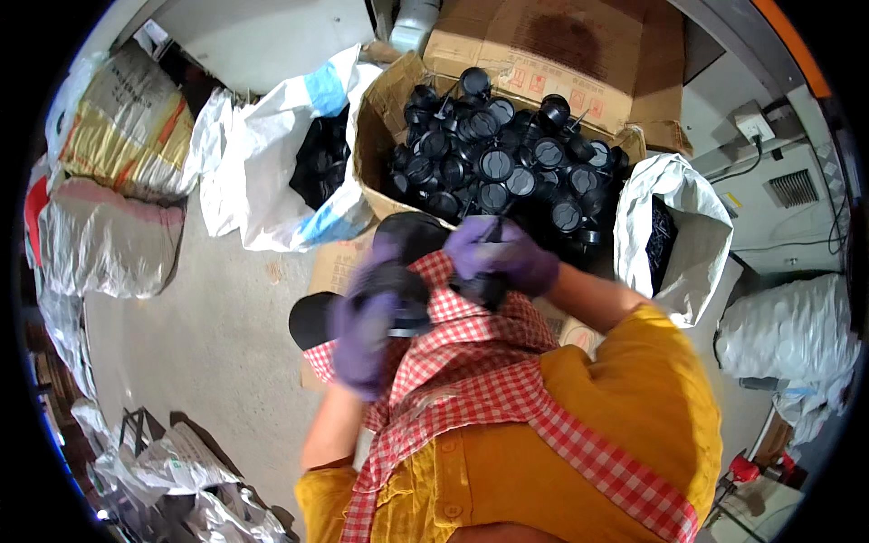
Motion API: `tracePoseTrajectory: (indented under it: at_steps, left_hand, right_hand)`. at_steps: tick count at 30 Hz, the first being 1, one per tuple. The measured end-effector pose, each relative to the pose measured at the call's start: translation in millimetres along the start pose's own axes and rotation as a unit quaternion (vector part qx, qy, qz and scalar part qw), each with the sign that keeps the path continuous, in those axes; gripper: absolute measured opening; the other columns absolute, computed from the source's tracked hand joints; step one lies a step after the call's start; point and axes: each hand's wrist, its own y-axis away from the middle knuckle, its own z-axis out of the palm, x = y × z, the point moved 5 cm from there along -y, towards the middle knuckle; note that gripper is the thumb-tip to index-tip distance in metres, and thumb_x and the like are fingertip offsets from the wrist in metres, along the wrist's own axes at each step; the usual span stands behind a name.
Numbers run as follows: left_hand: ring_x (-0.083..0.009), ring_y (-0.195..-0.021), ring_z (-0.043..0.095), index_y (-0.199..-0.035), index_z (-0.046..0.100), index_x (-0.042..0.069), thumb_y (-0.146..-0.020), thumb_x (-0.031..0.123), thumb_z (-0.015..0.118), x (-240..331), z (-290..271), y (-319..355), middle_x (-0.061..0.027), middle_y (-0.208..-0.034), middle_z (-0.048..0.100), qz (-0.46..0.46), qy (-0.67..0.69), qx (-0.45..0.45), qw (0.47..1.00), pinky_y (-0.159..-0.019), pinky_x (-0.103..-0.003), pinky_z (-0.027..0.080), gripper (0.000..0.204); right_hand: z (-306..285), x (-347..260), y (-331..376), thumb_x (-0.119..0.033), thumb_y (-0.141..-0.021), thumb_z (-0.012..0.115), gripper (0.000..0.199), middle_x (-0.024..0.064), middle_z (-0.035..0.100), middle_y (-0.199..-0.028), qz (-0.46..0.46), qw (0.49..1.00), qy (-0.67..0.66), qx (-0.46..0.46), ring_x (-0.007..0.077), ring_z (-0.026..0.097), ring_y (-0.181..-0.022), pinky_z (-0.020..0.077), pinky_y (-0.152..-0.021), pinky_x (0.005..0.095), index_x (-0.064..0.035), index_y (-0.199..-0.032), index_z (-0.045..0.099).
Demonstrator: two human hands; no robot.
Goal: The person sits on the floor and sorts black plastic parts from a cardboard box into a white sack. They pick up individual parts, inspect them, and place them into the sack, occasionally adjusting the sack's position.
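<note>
Both my hands wear purple gloves. My left hand [367, 326] is wrapped around a round black plastic part [405, 299] over my lap, blurred by motion. My right hand [502, 255] grips a smaller black plastic piece [489, 290] close beside it, just below the front edge of an open cardboard box [373, 136]. That box is heaped with several black round caps with stems [507, 163]. A red-and-white checked cloth [462, 362] covers my lap over yellow clothing.
A white woven sack [262, 154] holding black parts stands left of the box, another white sack [688, 226] at its right. Filled sacks [109, 181] line the left wall, more lie at lower left [172, 480] and right [787, 335]. Bare concrete floor [208, 335] lies at left.
</note>
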Motion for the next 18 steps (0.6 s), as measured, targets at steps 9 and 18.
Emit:
tracePoseTrajectory:
  at_steps: [9, 18]
  left_hand:
    - [-0.0190, -0.096, 0.057, -0.114, 0.056, -0.002, -0.079, 0.002, 0.056, -46, 50, -39, -0.0085, -0.102, 0.059, 0.116, -0.131, 0.003, 0.985, -0.086, -0.030, 0.045, 0.035]
    - [-0.0358, -0.102, 0.054, -0.118, 0.057, 0.007, -0.063, 0.002, 0.065, 68, 1, -64, -0.0175, -0.110, 0.057, 0.390, -0.479, 0.162, 0.769, -0.086, -0.041, 0.045, 0.056]
  right_hand:
    - [-34, 26, -34, -0.003, -0.078, 0.057, 0.006, 0.0064, 0.059, -0.080, -0.179, 0.935, 0.219, 0.214, 0.0142, 0.058, -0.071, 0.0464, -0.067, 0.0269, -0.0049, -0.083, 0.058]
    - [-237, 102, -38, -0.028, -0.084, 0.057, 0.024, 0.0155, 0.066, -0.089, -0.021, 0.730, 0.433, 0.529, 0.0355, 0.061, -0.087, 0.0476, -0.075, 0.0414, -0.0074, -0.091, 0.065]
